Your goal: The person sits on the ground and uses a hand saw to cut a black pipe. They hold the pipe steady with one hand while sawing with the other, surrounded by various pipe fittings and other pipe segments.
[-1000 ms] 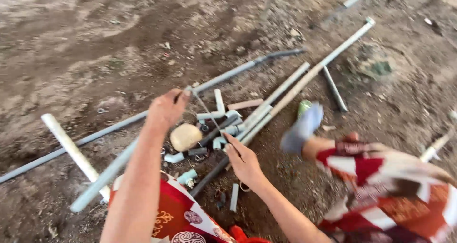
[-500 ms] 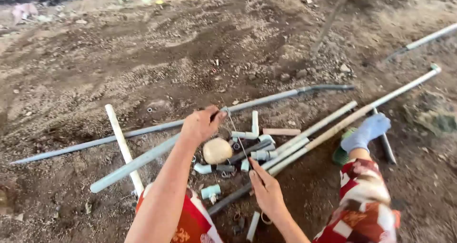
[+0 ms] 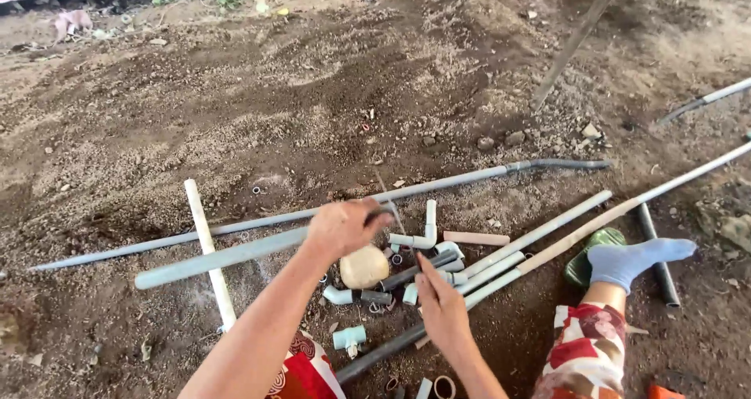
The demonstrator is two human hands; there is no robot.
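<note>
About six long pipes [image 3: 469, 181] lie around; my left hand [image 3: 340, 225] grips a thin tool [image 3: 389, 210], my right hand [image 3: 442, 305], at five o'clock, rests half-open on fittings [image 3: 426, 235].

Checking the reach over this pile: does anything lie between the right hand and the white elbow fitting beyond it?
Yes. Short grey pipe pieces lie between the right hand and the white elbow fitting.

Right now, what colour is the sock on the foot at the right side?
The sock is light blue; the head view shows it clearly, beside a green sandal.
</note>
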